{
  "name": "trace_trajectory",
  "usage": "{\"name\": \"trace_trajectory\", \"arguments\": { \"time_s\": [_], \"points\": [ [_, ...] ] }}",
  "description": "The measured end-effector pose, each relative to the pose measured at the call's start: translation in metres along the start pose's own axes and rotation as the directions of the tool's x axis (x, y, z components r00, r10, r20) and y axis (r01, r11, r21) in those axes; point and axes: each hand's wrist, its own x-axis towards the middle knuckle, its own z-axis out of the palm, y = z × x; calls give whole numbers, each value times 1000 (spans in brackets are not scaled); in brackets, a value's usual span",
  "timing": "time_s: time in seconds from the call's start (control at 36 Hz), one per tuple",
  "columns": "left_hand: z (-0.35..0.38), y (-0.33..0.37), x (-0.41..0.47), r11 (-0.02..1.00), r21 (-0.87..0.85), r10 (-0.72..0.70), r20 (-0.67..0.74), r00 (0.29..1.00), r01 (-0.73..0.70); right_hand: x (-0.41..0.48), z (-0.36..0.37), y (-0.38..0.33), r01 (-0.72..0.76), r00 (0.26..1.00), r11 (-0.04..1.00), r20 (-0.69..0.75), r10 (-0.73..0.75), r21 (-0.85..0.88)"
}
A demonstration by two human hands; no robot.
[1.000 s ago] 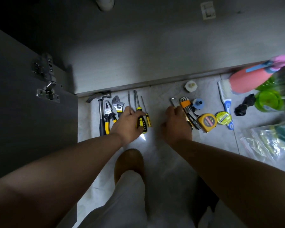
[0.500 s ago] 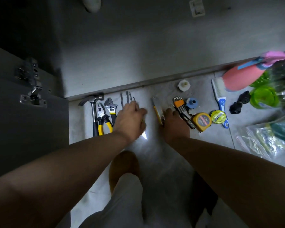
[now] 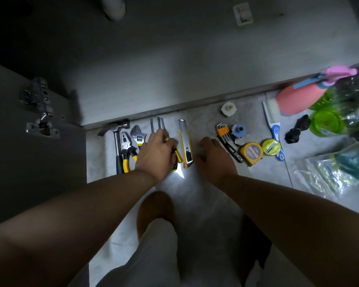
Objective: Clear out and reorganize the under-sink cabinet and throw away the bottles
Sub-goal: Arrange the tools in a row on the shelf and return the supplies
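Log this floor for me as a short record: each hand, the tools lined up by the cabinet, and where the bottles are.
left hand: over the screwdrivers, grip unclear
right hand: fingers curled, nothing seen in it, just right of the utility knife
left of the screwdrivers: hammer, pliers, wrench
right of the right hand: hex keys, tape measure
bottles: pink spray bottle and green bottles, on the floor at far right

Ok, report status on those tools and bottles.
Left hand on the screwdrivers, grip unclear. Right hand curled, empty, beside the utility knife. Green bottles on the floor far right, not thrown out. Nothing in the way.
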Motion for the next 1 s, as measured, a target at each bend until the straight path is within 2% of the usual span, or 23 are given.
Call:
{"name": "trace_trajectory", "arguments": {
  "time_s": [0.06,0.14,0.22,0.28,0.39,0.47,0.69,0.78,0.89,1.0],
  "points": [
    [-2,10,6,999,9,46,-23,999,-46,-6,-4,9,-24,995,996,-95,15,-86],
    [-1,27,16,990,-44,134,-3,991,-134,-11,-10,23,-134,975,981,-198,105,-138],
    [4,44,24,974,-105,211,79,974,-203,-15,-14,35,-246,957,956,-199,213,-160],
    [7,52,29,972,-68,232,149,961,-224,-16,-15,40,-279,954,939,-166,248,-201],
    [10,50,31,977,28,203,194,960,-212,-15,-13,43,-249,968,936,-77,237,-250],
    [9,41,30,975,12,213,195,957,-220,-13,-9,38,-229,973,939,-37,227,-256],
    [9,31,22,964,-56,265,149,953,-260,-9,5,19,-100,989,990,102,109,-97],
    [9,31,21,959,-56,284,145,948,-278,-10,5,18,-81,995,994,60,85,-72],
    [8,29,21,955,-66,294,144,945,-288,-6,-1,25,-53,987,981,-159,23,-187],
    [9,27,20,955,-68,296,159,942,-289,2,-6,29,-34,991,957,-137,-6,-290]
  ]
}}
